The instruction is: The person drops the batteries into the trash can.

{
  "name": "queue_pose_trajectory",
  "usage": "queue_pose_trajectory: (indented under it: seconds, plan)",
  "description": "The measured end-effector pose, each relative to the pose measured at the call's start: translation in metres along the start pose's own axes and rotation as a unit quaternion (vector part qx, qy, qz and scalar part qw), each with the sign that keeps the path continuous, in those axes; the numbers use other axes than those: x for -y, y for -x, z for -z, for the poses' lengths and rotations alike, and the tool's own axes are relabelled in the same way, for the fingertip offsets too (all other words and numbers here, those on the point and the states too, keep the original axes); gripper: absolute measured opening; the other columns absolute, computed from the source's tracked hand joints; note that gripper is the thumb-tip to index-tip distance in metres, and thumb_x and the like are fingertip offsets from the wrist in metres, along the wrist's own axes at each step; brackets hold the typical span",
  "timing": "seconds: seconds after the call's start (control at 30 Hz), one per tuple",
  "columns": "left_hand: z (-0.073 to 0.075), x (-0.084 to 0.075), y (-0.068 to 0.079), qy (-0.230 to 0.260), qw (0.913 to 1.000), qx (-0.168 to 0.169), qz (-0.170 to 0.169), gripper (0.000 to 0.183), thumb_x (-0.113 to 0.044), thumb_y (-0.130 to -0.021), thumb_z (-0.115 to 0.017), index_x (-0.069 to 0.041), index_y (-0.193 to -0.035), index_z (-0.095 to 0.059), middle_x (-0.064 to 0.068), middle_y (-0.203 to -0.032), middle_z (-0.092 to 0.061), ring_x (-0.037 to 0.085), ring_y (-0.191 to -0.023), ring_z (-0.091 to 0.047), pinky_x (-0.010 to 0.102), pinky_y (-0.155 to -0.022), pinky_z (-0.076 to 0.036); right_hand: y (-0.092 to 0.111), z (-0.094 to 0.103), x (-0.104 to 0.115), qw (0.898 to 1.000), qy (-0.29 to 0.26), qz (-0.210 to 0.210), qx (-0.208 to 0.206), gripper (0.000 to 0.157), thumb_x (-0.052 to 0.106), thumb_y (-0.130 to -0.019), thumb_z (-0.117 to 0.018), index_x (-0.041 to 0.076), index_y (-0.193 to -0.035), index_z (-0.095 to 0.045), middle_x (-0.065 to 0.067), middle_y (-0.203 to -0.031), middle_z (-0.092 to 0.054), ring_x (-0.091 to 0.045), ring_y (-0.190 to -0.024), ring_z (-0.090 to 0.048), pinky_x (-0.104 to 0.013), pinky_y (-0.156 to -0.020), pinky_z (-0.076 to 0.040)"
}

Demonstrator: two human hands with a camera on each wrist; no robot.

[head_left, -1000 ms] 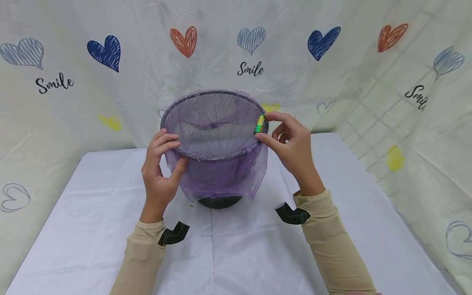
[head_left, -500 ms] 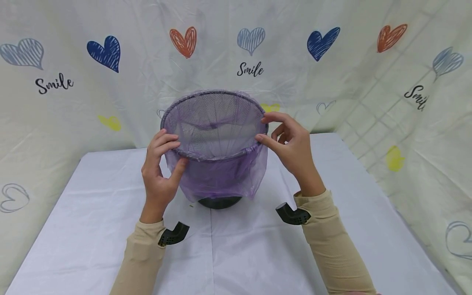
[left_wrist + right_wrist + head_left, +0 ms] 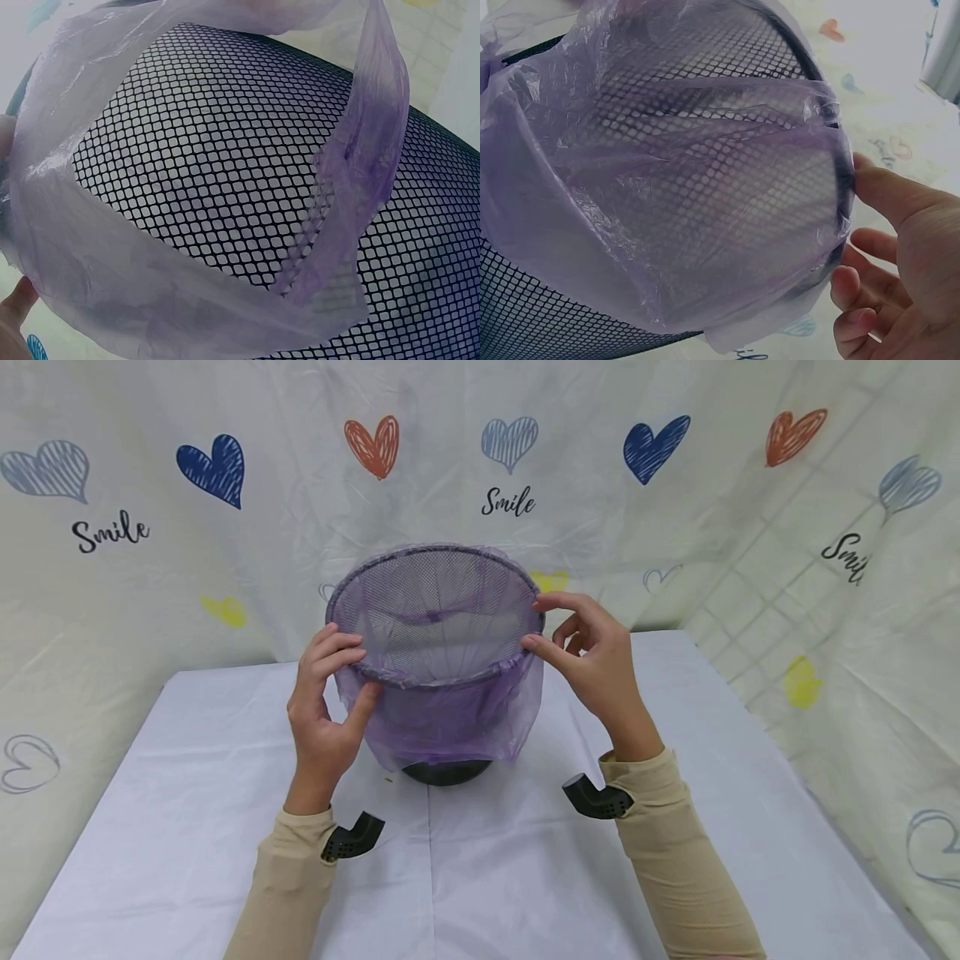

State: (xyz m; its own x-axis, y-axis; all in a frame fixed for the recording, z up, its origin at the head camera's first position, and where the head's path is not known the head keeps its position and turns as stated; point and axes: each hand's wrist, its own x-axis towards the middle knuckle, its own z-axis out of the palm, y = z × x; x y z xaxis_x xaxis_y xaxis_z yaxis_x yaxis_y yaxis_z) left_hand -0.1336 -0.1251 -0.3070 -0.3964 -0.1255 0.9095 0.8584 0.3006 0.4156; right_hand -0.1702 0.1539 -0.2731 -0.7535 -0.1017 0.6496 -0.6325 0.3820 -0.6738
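Observation:
A dark mesh wastebasket (image 3: pixel 446 772), lined with a sheer purple plastic bag (image 3: pixel 450 718), leans its mouth toward me in the head view. My left hand (image 3: pixel 326 714) holds its left rim, fingers over the edge and thumb outside. At the right rim is my right hand (image 3: pixel 596 660), thumb and index finger spread apart with nothing between them; whether they touch the rim is unclear. The left wrist view shows the mesh wall (image 3: pixel 202 150) with the bag's loose edge (image 3: pixel 135 277) folded over it. In the right wrist view, my right hand (image 3: pixel 922 262) is beside the bagged rim.
A white cloth covers the table (image 3: pixel 495 877), with a tiny speck left of the basket's base. Behind stands a pale curtain (image 3: pixel 442 510) printed with hearts and "Smile". Black wrist devices (image 3: pixel 596 797) stick out from both sleeves.
One second ago my right thumb and index finger pinched a small green-and-yellow battery over the basket's mouth. The fingers have let go of it and it is out of sight. My left hand stays put.

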Motion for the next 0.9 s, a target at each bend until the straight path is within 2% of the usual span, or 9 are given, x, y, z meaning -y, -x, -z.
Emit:
queue_pose_trajectory:
  seconds: [0.27, 0.53, 0.77, 0.9]
  plan:
    - [0.0, 0.001, 0.0, 0.005, 1.0, 0.0, -0.001, 0.045, -0.027, -0.091, -0.066, 0.016, -0.1, -0.058, 0.033, -0.107, -0.058, 0.039, -0.129, -0.048, 0.051, -0.118, -0.035, 0.003, 0.001, -0.002, 1.0, -0.006, 0.001, -0.011, 0.044, 0.005, -0.077, -0.079, 0.011, -0.119, -0.066, -0.006, -0.112, -0.067, -0.009, -0.066, -0.052, -0.016, -0.049, -0.04]
    - [-0.001, 0.002, 0.001, 0.003, 1.0, -0.001, 0.007, 0.046, -0.028, -0.092, -0.066, 0.016, -0.101, -0.058, 0.033, -0.108, -0.058, 0.041, -0.128, -0.047, 0.051, -0.119, -0.034, 0.011, 0.003, -0.008, 1.0, -0.009, 0.001, -0.017, 0.046, -0.003, -0.076, -0.078, 0.005, -0.119, -0.065, -0.011, -0.116, -0.066, -0.008, -0.066, -0.052, -0.013, -0.054, -0.044]
    - [-0.001, 0.004, 0.001, 0.007, 1.0, -0.001, 0.004, 0.046, -0.029, -0.091, -0.066, 0.015, -0.101, -0.059, 0.032, -0.109, -0.059, 0.046, -0.127, -0.047, 0.051, -0.118, -0.034, 0.016, 0.005, 0.019, 1.0, -0.001, -0.009, -0.014, 0.04, -0.005, -0.078, -0.074, -0.004, -0.117, -0.063, -0.019, -0.112, -0.064, -0.007, -0.066, -0.05, -0.011, -0.057, -0.044]
    - [0.0, 0.005, 0.001, 0.009, 1.0, -0.003, -0.003, 0.045, -0.027, -0.091, -0.067, 0.016, -0.1, -0.059, 0.034, -0.108, -0.058, 0.052, -0.123, -0.045, 0.052, -0.118, -0.034, 0.019, 0.005, 0.009, 1.0, -0.002, -0.021, -0.013, 0.042, -0.005, -0.078, -0.075, -0.002, -0.118, -0.063, -0.016, -0.113, -0.064, -0.008, -0.066, -0.051, -0.012, -0.057, -0.045]
